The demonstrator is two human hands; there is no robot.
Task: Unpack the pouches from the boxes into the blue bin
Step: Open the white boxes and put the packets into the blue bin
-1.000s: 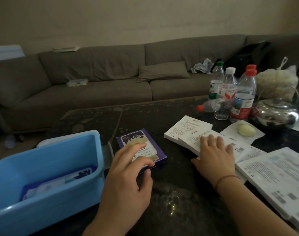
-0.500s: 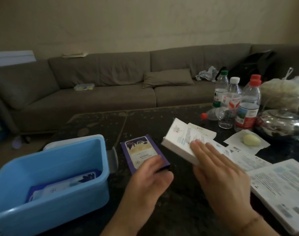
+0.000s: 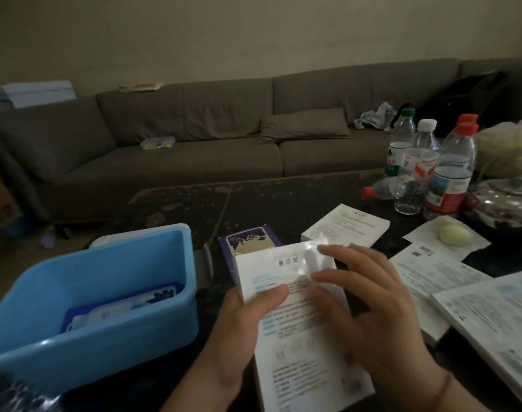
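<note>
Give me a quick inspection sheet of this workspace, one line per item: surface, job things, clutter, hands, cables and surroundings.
Surface: dark table, speckled and worn-looking.
Job's things: white box held in both hands above the table; blue bin to its left with a pouch inside; purple box lying beyond the held box; more white boxes to the right.
Clutter: water bottles, one lying down; glass teapot; pale yellow lump on paper.
Hands: left hand grips the box's left edge, thumb on top; right hand rests on its face, fingers at the top end.
Cables: nothing seen.
Surroundings: grey sofa with a cushion, plain wall behind.
</note>
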